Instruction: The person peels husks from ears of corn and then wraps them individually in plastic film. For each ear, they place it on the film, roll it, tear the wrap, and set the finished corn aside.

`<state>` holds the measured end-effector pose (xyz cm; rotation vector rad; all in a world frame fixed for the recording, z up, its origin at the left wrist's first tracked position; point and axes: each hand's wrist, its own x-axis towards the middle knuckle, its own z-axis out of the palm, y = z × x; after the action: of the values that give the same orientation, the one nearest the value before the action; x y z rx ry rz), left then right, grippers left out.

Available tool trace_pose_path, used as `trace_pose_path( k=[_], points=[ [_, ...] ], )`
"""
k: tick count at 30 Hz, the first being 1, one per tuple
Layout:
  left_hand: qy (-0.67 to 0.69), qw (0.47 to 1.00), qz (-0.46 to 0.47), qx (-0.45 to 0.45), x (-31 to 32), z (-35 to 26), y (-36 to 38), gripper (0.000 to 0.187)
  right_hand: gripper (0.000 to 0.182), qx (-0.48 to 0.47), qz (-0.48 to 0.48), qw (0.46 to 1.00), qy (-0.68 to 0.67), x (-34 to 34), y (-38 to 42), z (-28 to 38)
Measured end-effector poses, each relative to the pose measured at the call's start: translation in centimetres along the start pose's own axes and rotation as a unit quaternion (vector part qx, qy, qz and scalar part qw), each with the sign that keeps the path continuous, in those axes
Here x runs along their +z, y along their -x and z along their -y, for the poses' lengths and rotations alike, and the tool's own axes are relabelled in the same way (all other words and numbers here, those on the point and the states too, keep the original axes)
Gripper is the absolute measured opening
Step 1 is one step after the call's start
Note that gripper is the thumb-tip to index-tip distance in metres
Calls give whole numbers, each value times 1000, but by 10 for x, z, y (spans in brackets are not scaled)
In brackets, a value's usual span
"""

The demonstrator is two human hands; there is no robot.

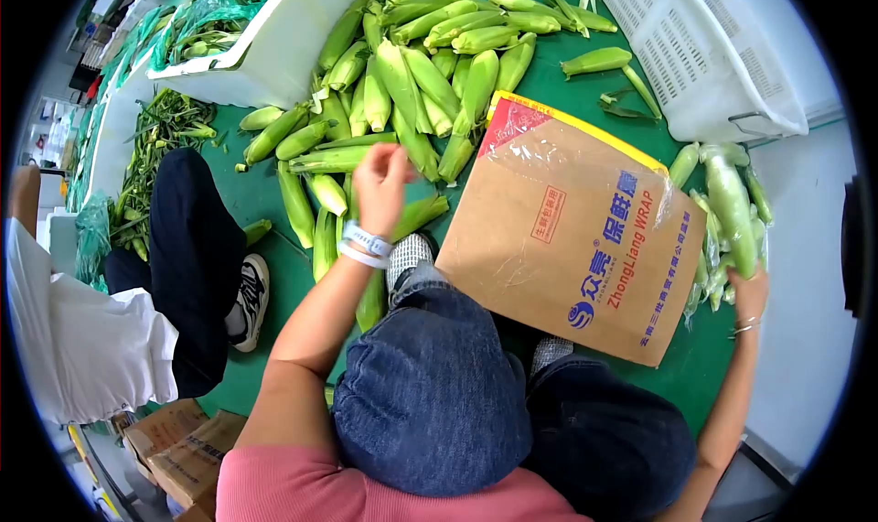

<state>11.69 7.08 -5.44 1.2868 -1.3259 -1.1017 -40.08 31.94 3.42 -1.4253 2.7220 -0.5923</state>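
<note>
Over the pile of green corn ears (402, 83), my left hand (380, 185) is raised with its fingers curled together; whether anything small is between them is hidden. At the right, my right hand (750, 295) grips the lower end of a wrapped corn ear (729, 202), which lies on other ears in clear film. A brown cardboard box (567, 238) with blue and red print and a yellow edge rests in front of my knees, between my two hands.
A white plastic crate (700, 55) stands at the upper right. White foam boxes (274, 46) with husks are at the upper left. Another person's dark-trousered leg (187, 238) is on the left, near loose husks (160, 138). Cardboard boxes (197, 453) sit at the lower left.
</note>
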Motion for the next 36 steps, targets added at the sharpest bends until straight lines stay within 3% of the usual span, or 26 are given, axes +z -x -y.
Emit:
trace_pose_path(
  k=[1, 2, 3, 4, 5, 6, 8, 10, 11, 12, 13, 15, 19, 22, 23, 24, 25, 27, 28, 31, 33, 36],
  points=[
    [-246, 968, -33, 39, -25, 33, 0, 18, 26, 39, 31, 999, 9, -7, -15, -47],
    [-388, 919, 63, -36, -46, 69, 5, 36, 31, 165, 61, 984, -37, -12, -34, -82],
    [-517, 841, 157, -24, -52, 79, 18, 46, 37, 288, 89, 950, -83, -15, -56, -113],
    [-631, 736, 246, -9, -54, 83, 29, 57, 45, 337, 74, 936, -68, -17, -80, -151],
    [-639, 706, 300, -60, -51, 83, 31, 68, 54, 385, 58, 919, -54, -14, -98, -176],
    [-640, 705, 304, -43, -50, 86, 30, 67, 54, 388, 53, 919, -57, -7, -105, -183],
    [-601, 729, 326, -40, -55, 89, 17, 65, 65, 356, -119, 894, -244, 10, -108, -187],
    [-505, 801, 311, -76, -70, 79, 1, 67, 64, 110, -18, 989, -97, 27, -95, -165],
    [-453, 845, 274, -71, -76, 69, -1, 62, 51, 42, 43, 993, -105, 21, -62, -87],
    [-287, 906, 269, -155, -75, 44, -4, 56, 42, -16, 34, 995, -90, 25, -35, -35],
    [-111, 932, 253, -236, -75, 13, -4, 51, 38, -55, 17, 995, -87, 24, -6, 20],
    [37, 940, 264, -212, -71, -38, 3, 42, 35, -50, 110, 979, -162, 19, 26, 93],
    [136, 920, 356, -93, -24, -102, 22, 55, 24, -140, 158, 930, -302, 9, 47, 200],
    [140, 896, 418, -45, 27, -134, 41, 63, 17, -145, 144, 877, -434, -13, 53, 250],
    [108, 890, 443, 20, 41, -141, 44, 65, 18, -150, 137, 857, -473, -23, 55, 259],
    [96, 878, 469, 10, 52, -146, 47, 67, 20, -153, 132, 836, -511, -33, 56, 263],
    [84, 866, 493, -4, 63, -148, 50, 68, 20, -140, 119, 844, -504, -47, 58, 264],
    [70, 845, 528, 45, 79, -144, 54, 72, 27, -165, 219, 864, -422, -70, 61, 262],
    [50, 833, 548, 55, 83, -145, 55, 73, 27, -153, 214, 871, -416, -72, 62, 257],
    [56, 820, 565, 65, 90, -139, 62, 72, 31, -147, 268, 852, -426, -68, 64, 243],
    [16, 824, 561, 79, 90, -137, 66, 70, 31, -84, 305, 818, -480, -64, 65, 238],
    [-70, 823, 536, 175, 92, -137, 65, 68, 24, -164, 284, 869, -371, -58, 59, 234]
  ],
)
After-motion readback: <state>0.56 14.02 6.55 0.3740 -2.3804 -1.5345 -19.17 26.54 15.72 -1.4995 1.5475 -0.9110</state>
